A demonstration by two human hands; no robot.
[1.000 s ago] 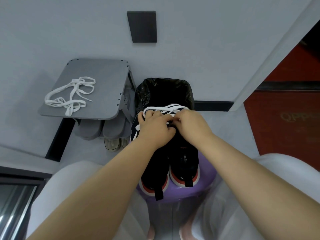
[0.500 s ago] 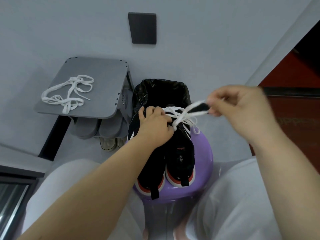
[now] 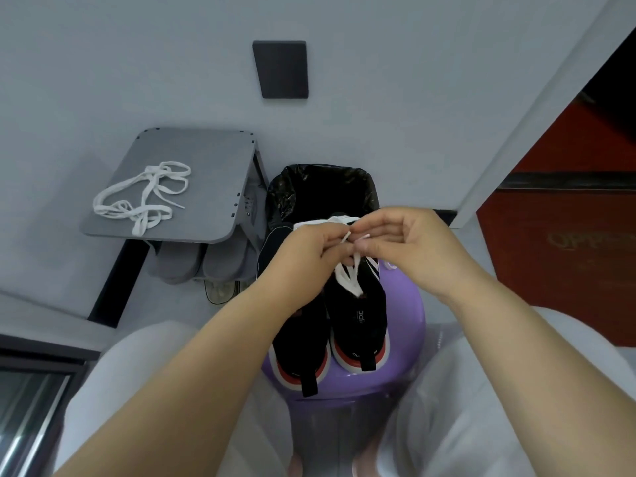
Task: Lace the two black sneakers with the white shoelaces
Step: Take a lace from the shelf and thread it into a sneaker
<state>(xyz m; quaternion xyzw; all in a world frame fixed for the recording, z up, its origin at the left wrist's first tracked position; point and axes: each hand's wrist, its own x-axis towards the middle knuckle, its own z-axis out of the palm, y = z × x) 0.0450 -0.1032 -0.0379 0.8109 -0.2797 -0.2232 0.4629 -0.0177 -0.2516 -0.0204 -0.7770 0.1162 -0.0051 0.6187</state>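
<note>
Together, left hand (image 3: pixel 304 258) and right hand (image 3: pixel 414 251) pinch shoelace (image 3: pixel 348 275).

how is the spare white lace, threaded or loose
Loose: the spare white shoelace lies tangled on the grey shelf, in no sneaker.

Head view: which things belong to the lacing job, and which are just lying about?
Job: two black sneakers, threaded shoelace pinched by left hand and right hand, spare shoelace on grey shelf, purple stool beneath the sneakers.
Lying about: lined bin, grey slippers, dark wall panel.
</note>
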